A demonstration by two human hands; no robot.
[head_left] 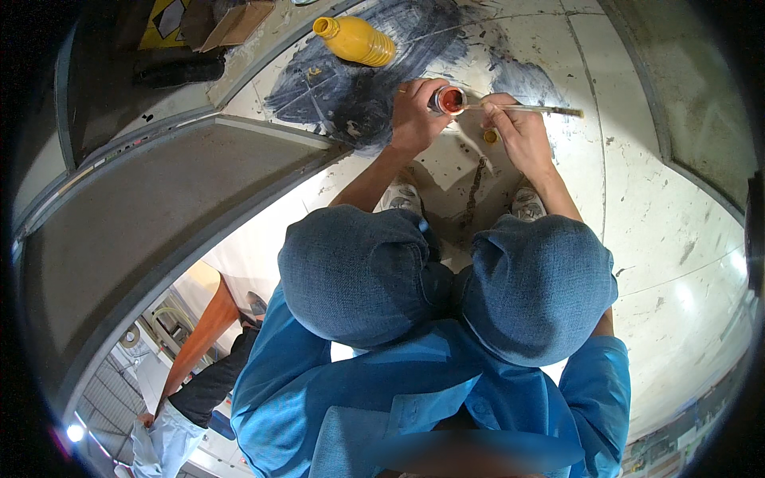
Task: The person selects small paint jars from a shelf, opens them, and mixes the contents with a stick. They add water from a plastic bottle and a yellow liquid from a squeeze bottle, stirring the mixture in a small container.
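Observation:
My left hand (414, 115) grips a small open jar of red-orange paint (450, 100), tilted toward me. My right hand (514, 127) holds a thin paintbrush (542, 109) whose tip reaches the jar's mouth and whose handle points right. Both hands hover over a white painted floor (637, 199) beside a large dark blue-black painted patch (358, 88). A small yellow cap (490, 136) lies on the floor just under my right hand. My knees in blue trousers (446, 279) fill the middle of the view.
A yellow plastic bottle (355, 40) lies on its side above the dark patch. A grey raised panel (159, 199) runs along the left. Cardboard pieces (239, 24) sit at the top left. Another person's arm (199, 342) shows at the lower left.

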